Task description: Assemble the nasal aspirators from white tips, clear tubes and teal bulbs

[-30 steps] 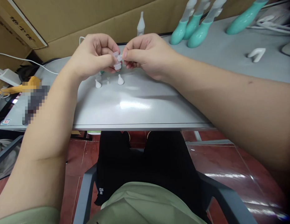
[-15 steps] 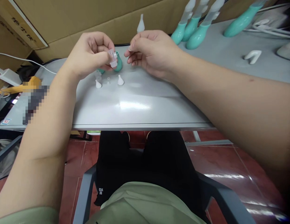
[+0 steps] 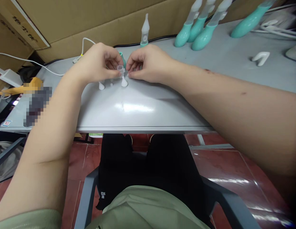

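My left hand (image 3: 100, 63) is closed, pinching a small clear plastic chamber (image 3: 120, 69) with its round open end tipped upward. Just to its right is my right hand (image 3: 152, 65), thumb and fingers drawn together in a pinch close beside the chamber. Whatever those fingertips hold, if anything, is too small or hidden. Below the chamber a white nozzle tip (image 3: 124, 83) stands on the table, and another white nozzle tip (image 3: 101, 86) stands to the left. Tiny clear parts (image 3: 112, 83) lie between them. Behind the fingers a teal bulb (image 3: 122, 57) is partly hidden.
An assembled aspirator (image 3: 145, 30) stands upright at the back. Several more teal-bulbed aspirators (image 3: 201, 37) are at the back right. A white bent piece (image 3: 261, 58) lies on the grey table (image 3: 150, 114). Cardboard (image 3: 109, 19) walls the rear; cables run along it.
Both hands have come down and closer together. The clear chamber has turned so its open end faces up. My right fingers have closed into a pinch beside it.
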Demonstrator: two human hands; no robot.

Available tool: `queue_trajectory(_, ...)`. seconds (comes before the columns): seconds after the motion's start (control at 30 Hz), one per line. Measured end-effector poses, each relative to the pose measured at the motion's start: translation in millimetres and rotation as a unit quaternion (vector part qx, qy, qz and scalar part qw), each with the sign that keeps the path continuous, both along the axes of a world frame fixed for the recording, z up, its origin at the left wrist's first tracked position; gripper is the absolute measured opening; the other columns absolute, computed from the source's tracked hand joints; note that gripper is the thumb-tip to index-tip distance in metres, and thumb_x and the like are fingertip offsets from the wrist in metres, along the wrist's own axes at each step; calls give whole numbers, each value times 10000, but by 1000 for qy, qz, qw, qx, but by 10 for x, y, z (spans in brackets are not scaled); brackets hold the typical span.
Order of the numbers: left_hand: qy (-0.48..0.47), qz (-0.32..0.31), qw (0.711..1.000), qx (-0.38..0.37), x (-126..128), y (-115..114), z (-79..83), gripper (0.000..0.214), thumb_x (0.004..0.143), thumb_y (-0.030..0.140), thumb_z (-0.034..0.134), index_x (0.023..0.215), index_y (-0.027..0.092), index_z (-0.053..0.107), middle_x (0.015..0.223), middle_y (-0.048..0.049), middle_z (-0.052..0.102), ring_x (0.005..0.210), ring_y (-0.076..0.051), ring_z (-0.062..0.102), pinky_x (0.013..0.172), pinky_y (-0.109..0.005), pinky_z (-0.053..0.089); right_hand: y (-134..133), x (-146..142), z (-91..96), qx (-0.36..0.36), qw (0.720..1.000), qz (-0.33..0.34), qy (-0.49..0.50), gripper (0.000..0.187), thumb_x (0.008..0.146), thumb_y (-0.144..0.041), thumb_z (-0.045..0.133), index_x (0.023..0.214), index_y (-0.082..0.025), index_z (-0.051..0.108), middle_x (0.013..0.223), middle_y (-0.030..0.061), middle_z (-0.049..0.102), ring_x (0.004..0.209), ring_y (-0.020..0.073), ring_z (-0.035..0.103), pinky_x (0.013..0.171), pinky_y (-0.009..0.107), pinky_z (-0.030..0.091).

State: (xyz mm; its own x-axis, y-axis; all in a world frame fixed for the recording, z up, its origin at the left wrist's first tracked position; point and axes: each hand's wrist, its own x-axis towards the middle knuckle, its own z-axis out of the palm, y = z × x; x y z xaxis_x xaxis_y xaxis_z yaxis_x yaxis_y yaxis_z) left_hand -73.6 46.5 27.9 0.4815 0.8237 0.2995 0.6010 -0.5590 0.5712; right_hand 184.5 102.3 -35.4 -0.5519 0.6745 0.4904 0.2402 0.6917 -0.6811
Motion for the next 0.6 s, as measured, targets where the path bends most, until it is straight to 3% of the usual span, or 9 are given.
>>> queue_trajectory(0.13,58,11,998,-16,-12,44,-13,278,712,505,1025,930,378,908,900,-49,920,842,-329,838,814,-555,677,105,7,-48,-35,999,4,-40,528,760,240,964,803,-272,845,690,-59,734,728,213,704,814,358,652)
queue_trajectory(0.3,49,-2,998,31,-61,-44,72,386,697,513,988,1043,348,943,970,-63,911,810,-322,812,771,-552,630,205,82,-91,-25,999,30,12,420,852,127,1071,891,-255,900,749,-39,788,756,207,745,835,354,669)
queue_trajectory(0.47,-7,-12,990,141,-3,-270,213,190,879,462,961,1026,344,933,904,-48,833,799,-294,728,744,-511,578,30,88,18,4,999,-30,-16,364,935,96,973,890,-254,884,735,-30,761,812,237,782,914,392,714)
queue_trajectory(0.6,39,-63,989,128,83,-352,281,105,899,472,962,964,390,977,902,-47,845,733,-280,682,705,-503,555,-119,93,104,6,998,-42,-49,319,968,50,928,902,-260,892,783,-17,789,862,258,807,945,397,710)
